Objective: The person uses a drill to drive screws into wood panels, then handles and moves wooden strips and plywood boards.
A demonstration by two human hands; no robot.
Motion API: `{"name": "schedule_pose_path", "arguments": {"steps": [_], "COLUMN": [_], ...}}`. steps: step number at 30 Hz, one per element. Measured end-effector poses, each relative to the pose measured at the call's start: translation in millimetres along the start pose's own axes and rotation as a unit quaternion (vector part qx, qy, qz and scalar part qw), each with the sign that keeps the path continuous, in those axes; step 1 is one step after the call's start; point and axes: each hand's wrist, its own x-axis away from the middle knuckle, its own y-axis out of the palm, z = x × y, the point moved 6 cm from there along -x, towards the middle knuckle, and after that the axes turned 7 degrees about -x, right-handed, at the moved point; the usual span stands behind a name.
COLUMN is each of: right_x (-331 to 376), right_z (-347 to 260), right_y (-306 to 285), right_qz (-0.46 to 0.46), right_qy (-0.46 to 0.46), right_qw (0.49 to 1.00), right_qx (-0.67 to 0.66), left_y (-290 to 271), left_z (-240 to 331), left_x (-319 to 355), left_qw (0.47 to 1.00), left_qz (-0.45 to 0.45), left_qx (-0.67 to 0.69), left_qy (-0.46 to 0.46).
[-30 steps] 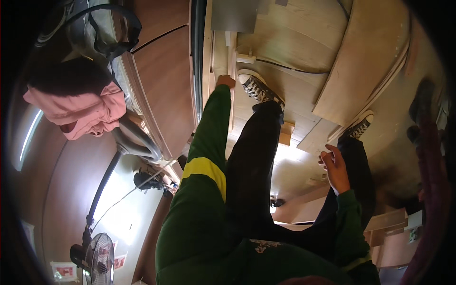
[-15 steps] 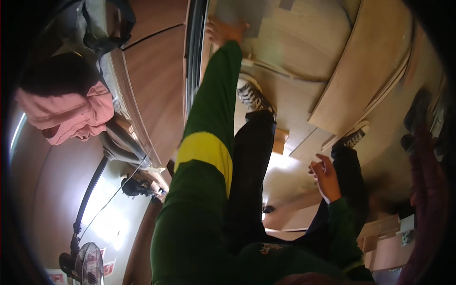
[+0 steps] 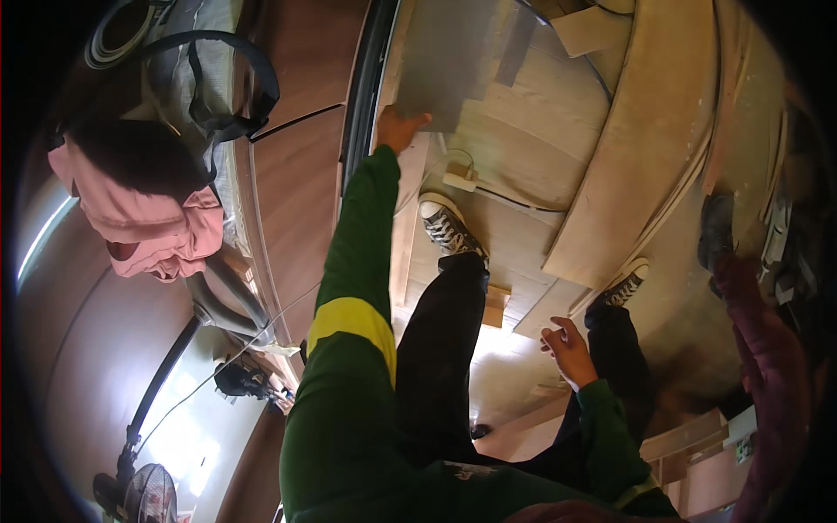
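Observation:
My left hand (image 3: 401, 129) is reached far forward, beside a long black-edged rail (image 3: 359, 113) and at the lower corner of a grey flat sheet (image 3: 440, 74). Its thumb sticks out to the right over the sheet's edge, and the fingers look spread, though partly hidden. I cannot tell how firmly it touches. My right hand (image 3: 568, 356) hangs in front of my right leg with loosely bent fingers apart and nothing in them. Beyond my left shoe, a white power adapter-like block (image 3: 459, 181) with a dark cable lies on the floor.
Long wooden boards (image 3: 628, 157) lie stacked to the right. Reddish-brown panels (image 3: 296, 174) stand at left, near a pink cloth (image 3: 166, 227), a black strap (image 3: 231, 126) and a fan (image 3: 150, 497). Another person's maroon-clothed limb (image 3: 772, 349) is at far right.
The view has shifted, so most things sit lower in it. My left hand stays by the rail and the grey sheet. My right hand keeps its loose pose.

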Motion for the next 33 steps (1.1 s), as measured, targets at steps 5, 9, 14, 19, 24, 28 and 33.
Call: {"name": "schedule_pose_path", "arguments": {"steps": [5,9,14,19,24,28,33], "right_x": [-1.1,-7.5,-7.9,-6.1,-8.7,-12.4,-7.7], "right_z": [-1.7,0.4,-9.8,-8.5,-11.3,-13.3,-17.8], "right_y": [8.9,10.5,25.6,29.8,33.5,30.9,28.1], "right_qz": [-0.031,-0.014,-0.028,-0.027,-0.03,-0.035,-0.036], "right_qy": [-0.015,0.002,-0.006,0.013,0.028,0.015,0.023], "right_qw": [0.999,0.999,1.0,0.999,0.999,0.999,0.999], "right_qx": [-0.005,0.03,0.009,0.017,0.001,0.03,0.017], "left_y": [-50.1,7.8,11.0,-15.9,3.9,-3.0,-6.6], "left_z": [-25.0,-13.2,-66.4,-98.6,-94.0,-98.7,-115.2], "left_x": [-8.2,14.4,37.5,57.6,60.2,39.4,39.2], "left_qw": [0.992,0.996,0.982,0.984,0.917,0.916,0.925], "left_qz": [0.044,0.013,-0.038,0.158,0.216,0.194,0.217], "left_qx": [-0.058,0.022,0.182,-0.06,-0.334,-0.34,-0.306], "left_qy": [0.105,0.085,-0.035,-0.049,-0.024,-0.089,0.062]}}
